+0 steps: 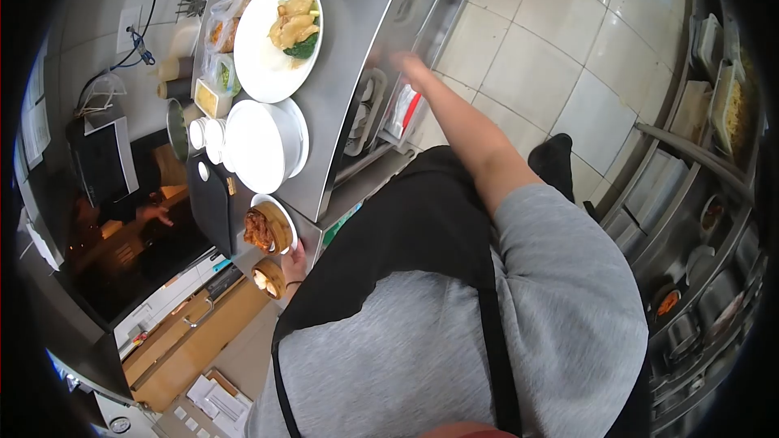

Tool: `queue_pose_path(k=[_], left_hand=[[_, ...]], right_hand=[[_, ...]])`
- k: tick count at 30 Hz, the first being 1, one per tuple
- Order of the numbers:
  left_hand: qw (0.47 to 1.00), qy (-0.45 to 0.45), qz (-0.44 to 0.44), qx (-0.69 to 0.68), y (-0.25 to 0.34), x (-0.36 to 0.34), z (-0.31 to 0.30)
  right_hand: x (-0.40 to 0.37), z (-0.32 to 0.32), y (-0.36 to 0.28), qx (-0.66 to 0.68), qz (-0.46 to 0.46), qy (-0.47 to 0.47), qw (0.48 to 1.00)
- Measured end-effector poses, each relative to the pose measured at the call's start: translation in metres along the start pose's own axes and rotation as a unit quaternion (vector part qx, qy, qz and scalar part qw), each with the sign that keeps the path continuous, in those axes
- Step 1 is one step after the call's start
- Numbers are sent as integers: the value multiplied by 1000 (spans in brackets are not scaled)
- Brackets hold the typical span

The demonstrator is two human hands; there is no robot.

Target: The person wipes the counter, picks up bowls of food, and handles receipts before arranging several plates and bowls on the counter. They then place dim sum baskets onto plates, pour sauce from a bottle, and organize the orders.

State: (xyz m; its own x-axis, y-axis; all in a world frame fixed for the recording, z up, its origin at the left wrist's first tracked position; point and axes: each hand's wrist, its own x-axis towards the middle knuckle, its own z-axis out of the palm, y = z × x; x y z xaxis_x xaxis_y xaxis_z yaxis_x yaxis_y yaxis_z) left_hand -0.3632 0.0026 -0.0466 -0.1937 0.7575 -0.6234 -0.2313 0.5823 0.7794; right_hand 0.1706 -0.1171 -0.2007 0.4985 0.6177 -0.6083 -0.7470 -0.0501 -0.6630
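Observation:
At the counter's near corner, my left hand (294,263) grips the rim of a small white plate (288,215). On that plate sits a bamboo steamer (281,229) of reddish-brown food (260,229). Close beside the same hand is a second bamboo steamer (271,277) with pale pieces in it. My right arm stretches down past the counter's front edge, and my right hand (411,67) is by the shelf below. Its fingers are blurred and partly hidden. Under it lies a red-and-white packet (402,109) in a clear container.
On the steel counter (345,12) stand a white oval plate (251,53) of greens with sauce, stacked white bowls (260,146) and clear food tubs (223,73). A dark screen (101,166) is at the left. Steel racks (649,182) with food pans line the right, across the tiled floor.

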Motion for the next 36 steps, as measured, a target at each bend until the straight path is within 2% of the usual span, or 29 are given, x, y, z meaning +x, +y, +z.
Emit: queue_pose_path(k=[1, 3, 5, 6, 8, 11, 13, 15, 20, 21, 23, 25, 28, 32, 36], left_hand=[[1000, 13, -13, -2, 0, 6, -2], [999, 24, -23, -4, 0, 5, -1], [999, -48, -24, -3, -1, -1, -1], [999, -48, -23, -1, -1, 3, -4], [1000, 3, -25, 14, 0, 15, -8], [998, -2, -59, -13, 3, 29, -21], [999, 20, -38, -7, 0, 11, -4], [999, 42, -17, -1, -2, 10, -3], [990, 121, -73, -25, 1, 5, 5], [990, 121, -72, -25, 2, 4, 4], [992, 52, -109, -40, 4, 0, -2], [992, 49, -106, -45, 5, 3, -5], [992, 30, -101, -74, 2, 0, -4], [988, 12, -63, -143, -4, -48, 34], [987, 67, -98, -106, 4, -7, 9]], right_hand=[[0, 6, -4, 83, 75, 20, 994], [1, 13, -7, 124, 79, 6, 989], [8, 18, -9, 164, 83, -6, 983], [18, 20, -5, 207, 86, -22, 974], [19, 23, -7, 250, 89, -38, 963], [-1, 26, -28, 270, 83, -7, 959], [13, 21, -15, 310, 80, 1, 947], [22, 13, -5, 286, 66, 14, 956], [54, 6, -1, 263, 42, 13, 964], [68, 6, 2, 290, 36, -10, 956], [75, 8, 5, 317, 32, -34, 947], [67, 10, -3, 378, -1, -48, 925], [44, 10, -13, 413, -9, -15, 910], [11, 4, -23, 378, 14, -20, 925], [1, 4, -23, 327, 3, -12, 945]])
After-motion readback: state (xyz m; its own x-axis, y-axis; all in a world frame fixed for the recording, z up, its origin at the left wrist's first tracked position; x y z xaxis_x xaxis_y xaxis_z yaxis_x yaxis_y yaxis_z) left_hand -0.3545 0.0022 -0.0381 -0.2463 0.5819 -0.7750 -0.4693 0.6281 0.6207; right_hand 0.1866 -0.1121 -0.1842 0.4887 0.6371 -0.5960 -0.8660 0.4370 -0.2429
